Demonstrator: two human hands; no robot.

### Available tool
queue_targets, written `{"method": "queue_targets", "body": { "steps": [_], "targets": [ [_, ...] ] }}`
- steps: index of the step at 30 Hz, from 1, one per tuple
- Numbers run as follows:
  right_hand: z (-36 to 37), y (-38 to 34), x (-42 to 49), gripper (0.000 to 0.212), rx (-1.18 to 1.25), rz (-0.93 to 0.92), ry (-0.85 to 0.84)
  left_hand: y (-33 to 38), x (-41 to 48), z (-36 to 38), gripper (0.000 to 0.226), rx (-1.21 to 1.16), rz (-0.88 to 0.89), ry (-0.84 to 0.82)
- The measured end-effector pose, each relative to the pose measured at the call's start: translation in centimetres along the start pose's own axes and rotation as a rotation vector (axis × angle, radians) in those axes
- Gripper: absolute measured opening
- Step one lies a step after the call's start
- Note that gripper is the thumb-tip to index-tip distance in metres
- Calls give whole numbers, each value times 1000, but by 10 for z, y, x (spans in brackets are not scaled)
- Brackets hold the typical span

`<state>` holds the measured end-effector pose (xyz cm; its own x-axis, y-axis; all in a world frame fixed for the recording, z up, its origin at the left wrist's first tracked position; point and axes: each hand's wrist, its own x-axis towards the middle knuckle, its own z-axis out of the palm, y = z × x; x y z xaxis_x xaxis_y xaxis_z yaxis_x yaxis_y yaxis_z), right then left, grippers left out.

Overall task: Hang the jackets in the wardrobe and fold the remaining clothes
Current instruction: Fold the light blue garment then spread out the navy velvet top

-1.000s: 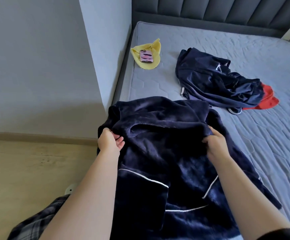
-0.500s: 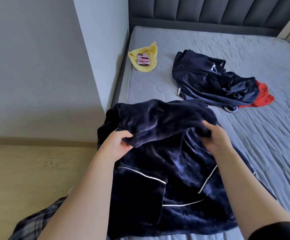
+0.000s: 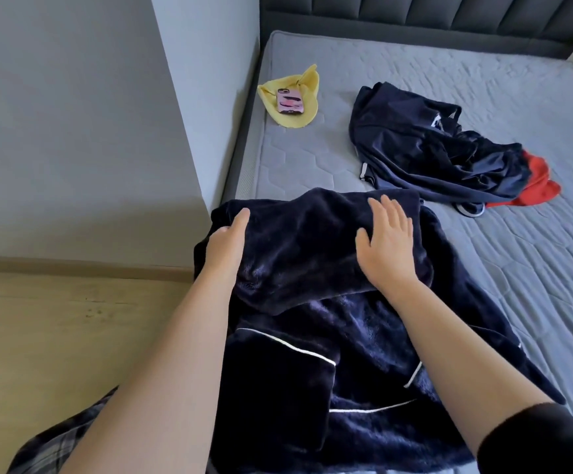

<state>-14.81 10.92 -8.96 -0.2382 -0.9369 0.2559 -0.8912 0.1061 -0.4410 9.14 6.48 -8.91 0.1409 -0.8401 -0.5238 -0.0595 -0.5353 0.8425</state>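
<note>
On the near corner of the bed (image 3: 415, 80), lying spread out: navy fleece robe (image 3: 329, 336), top part folded over. Pressing flat on that fold: left hand (image 3: 225, 248) at its left edge, right hand (image 3: 386, 248) at its right, fingers (image 3: 392, 213) straight and slightly spread, gripping nothing. Farther up the bed from the robe, lying crumpled: dark jacket (image 3: 432, 148) over red garment (image 3: 538, 179); toward the wall, phone (image 3: 290, 101) resting on yellow cloth (image 3: 298, 94).

Both forearms reach forward, bare (a dark sleeve shows at the right elbow). Left hand (image 3: 227, 242) lies edge-on, fingers straight and together; right hand (image 3: 386, 242) is flat, palm down, fingers slightly spread.
</note>
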Motion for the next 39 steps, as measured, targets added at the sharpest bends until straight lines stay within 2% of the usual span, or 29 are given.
{"method": "queue_targets", "body": {
  "steps": [2, 5, 8, 10, 12, 14, 15, 19, 21, 22, 24, 25, 26, 27, 28, 30, 32, 34, 39],
  "targets": [
    [17, -5, 15, 57, -89, -31, -109, 9, 9, 6, 88, 40, -125, -48],
    [47, 3, 20, 61, -67, 221, -264, 12, 17, 11, 87, -3, -225, -91],
    [78, 10, 8, 68, -148, 258, -254, 15, 24, 14, 87, -10, -273, -154],
    [91, 9, 6, 70, -235, 246, -229, 17, 29, 18, 77, -70, -328, -186],
    [99, 9, 6, 71, -300, 241, -207, 16, 34, 22, 50, -194, -339, -195],
    [103, 9, 5, 71, -328, 232, -183, 15, 39, 21, 26, -273, -313, -135],
    [104, 10, 5, 71, -338, 225, -174, 12, 44, 18, 24, -298, -290, -79],
    [106, 11, 4, 71, -364, 211, -177, 2, 60, 3, 51, -298, -75, 231],
    [107, 11, 4, 71, -372, 209, -181, -2, 58, 3, 67, -175, 40, 346],
    [107, 10, 5, 71, -375, 208, -181, -2, 54, 5, 76, -8, 170, 432],
    [106, 10, 5, 70, -375, 208, -184, 6, 45, 13, 77, 411, 603, 629],
    [105, 10, 5, 70, -374, 207, -184, 12, 42, 21, 67, 558, 838, 641],
    [105, 10, 5, 70, -375, 207, -187, 16, 36, 32, 55, 670, 1015, 550],
    [105, 10, 5, 70, -376, 210, -192, 15, 31, 45, 46, 784, 1118, 403],
    [106, 10, 5, 70, -376, 210, -194, 8, 27, 55, 45, 922, 1122, 258],
    [103, 12, 5, 70, -359, 176, -187, -23, 27, 64, 52, 1207, 934, 88],
    [97, 24, 5, 68, -318, 107, -153, -55, 34, 54, 59, 1310, 816, 104],
    [83, 44, 6, 65, -304, 102, -85, -66, 39, 44, 63, 1297, 811, 143],
    [64, 49, 18, 59, -333, 294, -111, -62, 40, 37, 66, 1309, 755, 159]
  ]
}}
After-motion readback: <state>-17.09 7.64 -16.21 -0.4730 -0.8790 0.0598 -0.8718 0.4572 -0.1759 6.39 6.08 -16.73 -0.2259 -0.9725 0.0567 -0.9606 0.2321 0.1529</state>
